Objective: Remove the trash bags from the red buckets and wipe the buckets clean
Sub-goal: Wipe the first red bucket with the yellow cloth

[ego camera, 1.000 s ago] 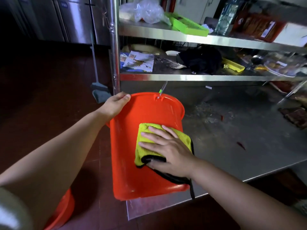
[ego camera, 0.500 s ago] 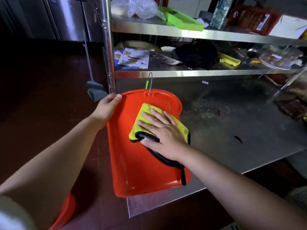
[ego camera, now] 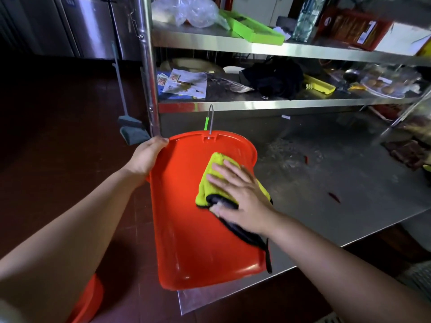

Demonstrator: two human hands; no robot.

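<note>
A red bucket (ego camera: 186,224) lies on its side at the left corner of the steel table (ego camera: 326,183), its outer wall turned up and its rim at the far end. My left hand (ego camera: 145,157) grips the rim at the far left. A yellow cloth with black edging (ego camera: 210,183) lies on the bucket's wall, and my right hand (ego camera: 238,197) presses it flat with straight, spread fingers. A second red bucket (ego camera: 91,301) shows partly on the floor at the lower left, behind my left arm.
Steel shelves (ego camera: 256,104) rise behind the table, holding papers, a black cloth, a green tray, plastic bags and boxes. A dustpan and broom (ego camera: 130,131) lean on the floor by the shelf post. Crumbs and red scraps dot the tabletop.
My right hand has slid the cloth up the bucket's wall toward the rim and slightly right. My left hand keeps its grip on the rim.
</note>
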